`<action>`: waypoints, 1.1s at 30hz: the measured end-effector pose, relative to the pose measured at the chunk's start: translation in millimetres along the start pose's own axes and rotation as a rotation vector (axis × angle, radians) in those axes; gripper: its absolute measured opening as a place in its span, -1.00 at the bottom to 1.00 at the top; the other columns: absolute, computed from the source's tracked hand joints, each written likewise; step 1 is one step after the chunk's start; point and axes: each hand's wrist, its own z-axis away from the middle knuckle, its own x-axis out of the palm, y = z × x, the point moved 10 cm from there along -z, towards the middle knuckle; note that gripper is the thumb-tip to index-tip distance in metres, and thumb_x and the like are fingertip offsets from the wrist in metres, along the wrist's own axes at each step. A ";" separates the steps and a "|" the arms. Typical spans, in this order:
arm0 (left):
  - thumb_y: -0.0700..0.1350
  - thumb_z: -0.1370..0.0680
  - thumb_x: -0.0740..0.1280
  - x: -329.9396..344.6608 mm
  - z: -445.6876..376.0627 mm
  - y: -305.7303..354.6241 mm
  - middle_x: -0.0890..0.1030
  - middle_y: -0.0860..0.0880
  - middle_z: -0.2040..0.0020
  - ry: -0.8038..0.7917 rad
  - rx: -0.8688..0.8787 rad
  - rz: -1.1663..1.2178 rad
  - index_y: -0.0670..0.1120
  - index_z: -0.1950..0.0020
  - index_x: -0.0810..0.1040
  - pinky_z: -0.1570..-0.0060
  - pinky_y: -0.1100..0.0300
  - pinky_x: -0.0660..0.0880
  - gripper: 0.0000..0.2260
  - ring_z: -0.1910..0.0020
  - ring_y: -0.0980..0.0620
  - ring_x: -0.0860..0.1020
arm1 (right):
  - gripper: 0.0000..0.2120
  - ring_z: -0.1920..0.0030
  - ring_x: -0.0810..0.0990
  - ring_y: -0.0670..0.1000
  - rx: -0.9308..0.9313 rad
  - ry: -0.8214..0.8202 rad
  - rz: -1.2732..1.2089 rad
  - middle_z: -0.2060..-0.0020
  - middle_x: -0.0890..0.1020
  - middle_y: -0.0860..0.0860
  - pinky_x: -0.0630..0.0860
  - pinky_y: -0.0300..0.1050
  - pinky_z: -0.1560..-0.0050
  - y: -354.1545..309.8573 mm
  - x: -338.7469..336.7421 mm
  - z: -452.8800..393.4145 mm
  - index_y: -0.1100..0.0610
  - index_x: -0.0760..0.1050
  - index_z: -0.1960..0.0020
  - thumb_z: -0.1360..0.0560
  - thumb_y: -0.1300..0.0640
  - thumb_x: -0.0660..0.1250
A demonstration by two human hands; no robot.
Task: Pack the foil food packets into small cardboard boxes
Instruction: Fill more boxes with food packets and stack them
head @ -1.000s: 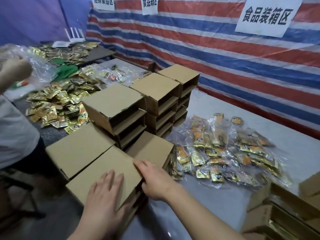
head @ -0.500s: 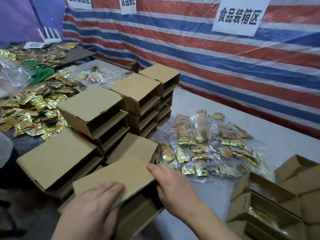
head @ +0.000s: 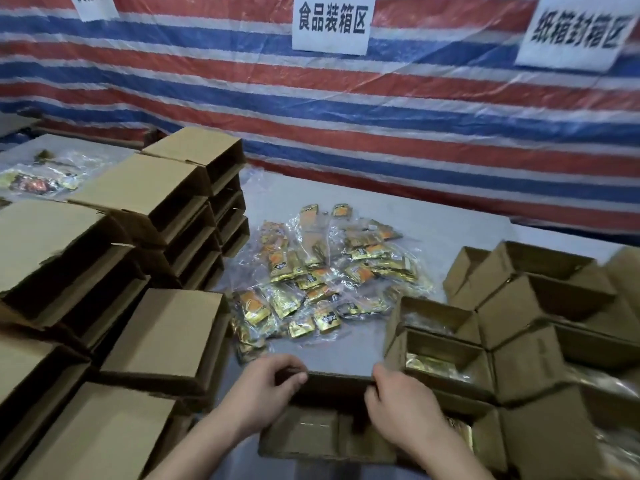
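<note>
Head view. Both hands hold one small open cardboard box (head: 325,434) at the near edge of the grey surface (head: 433,233). The left hand (head: 266,389) grips the box's far left corner, fingers (head: 294,375) curled over the rim. The right hand (head: 398,407) grips the far right corner, thumb inside the rim, fingers curled on the outside. The box's interior is dark; contents cannot be determined.

Foil food packets (head: 318,282), gold and orange, lie in a loose pile among clear plastic wrap just beyond the held box, at mid-surface. To the left stand stacked empty boxes (head: 149,216) lying on their sides. To the right sits a cluster of upright open boxes (head: 519,306); the nearest ones show gold foil inside. Behind hangs a striped tarpaulin (head: 415,116) bearing white paper signs (head: 330,24)
</note>
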 end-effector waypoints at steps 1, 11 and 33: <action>-0.02 -0.56 0.37 11.3 -7.0 -5.9 0.64 0.19 0.12 -0.033 0.004 -0.003 0.15 0.11 0.59 0.04 0.40 0.45 -0.92 0.08 0.34 0.54 | -0.89 0.02 0.62 0.16 0.034 -0.019 -0.026 0.10 0.60 0.04 0.40 -0.03 0.18 6.7 12.7 -1.0 -0.02 0.24 0.09 -0.55 -0.04 0.06; -0.14 -0.60 0.33 77.9 -44.5 -76.8 0.62 0.05 0.10 -0.129 -0.027 0.008 -0.03 0.06 0.59 0.08 0.46 0.37 -0.93 0.04 0.11 0.55 | -0.82 -0.03 0.61 0.11 0.248 -0.086 -0.199 0.02 0.59 0.06 0.48 -0.07 0.09 24.9 93.5 -14.4 0.09 0.39 -0.17 -0.63 0.07 0.11; 0.01 -0.64 0.19 41.0 -116.6 -91.7 0.59 -0.01 -0.11 0.150 -0.094 0.051 -0.07 -0.22 0.53 -0.07 0.09 0.48 -0.74 -0.12 -0.02 0.55 | -0.58 -0.16 0.51 0.05 0.326 0.034 -0.198 -0.19 0.46 0.03 0.53 -0.02 -0.19 18.5 90.6 -13.1 0.03 0.20 -0.45 -0.61 0.09 0.13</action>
